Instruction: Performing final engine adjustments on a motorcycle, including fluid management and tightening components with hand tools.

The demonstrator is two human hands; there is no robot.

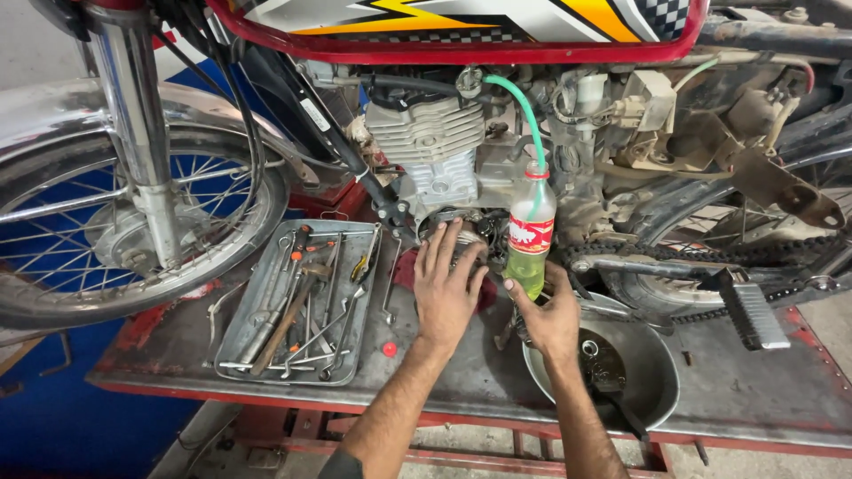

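We find a motorcycle with a red fuel tank (461, 40) standing on a worn red-edged steel worktop (737, 390), its finned grey metal engine (430, 146) directly above the person's two hands.

The left hand (446, 288) lies flat, fingers spread, against the lower engine case, over a crumpled red rag (406, 270). Its grip is open; it holds nothing that we can see, and the part beneath its palm is hidden.

The right hand (550, 315) rests beside the base of a clear plastic bottle with a red label and yellow-green fluid (530, 244). The thumb touches the bottle's lower end; the fingers curl downward. Whether that grip has closed on the dark object below it, we cannot tell.

The bottle hangs upright against the engine, just right of the left hand. A green flexible hose (525, 106) enters its neck and rises toward the tank.

Just below the right hand sits a round grey metal pan holding dark oil (652, 368), with small parts lying in it.

Left of the hands, a rectangular steel tray of spanners and a wooden-handled hammer (297, 306) rests on the worktop, and a small red cap (389, 349) lies between tray and left forearm. The spoked front wheel (115, 222) stands at far left; a ribbed footrest (750, 310) projects at right.
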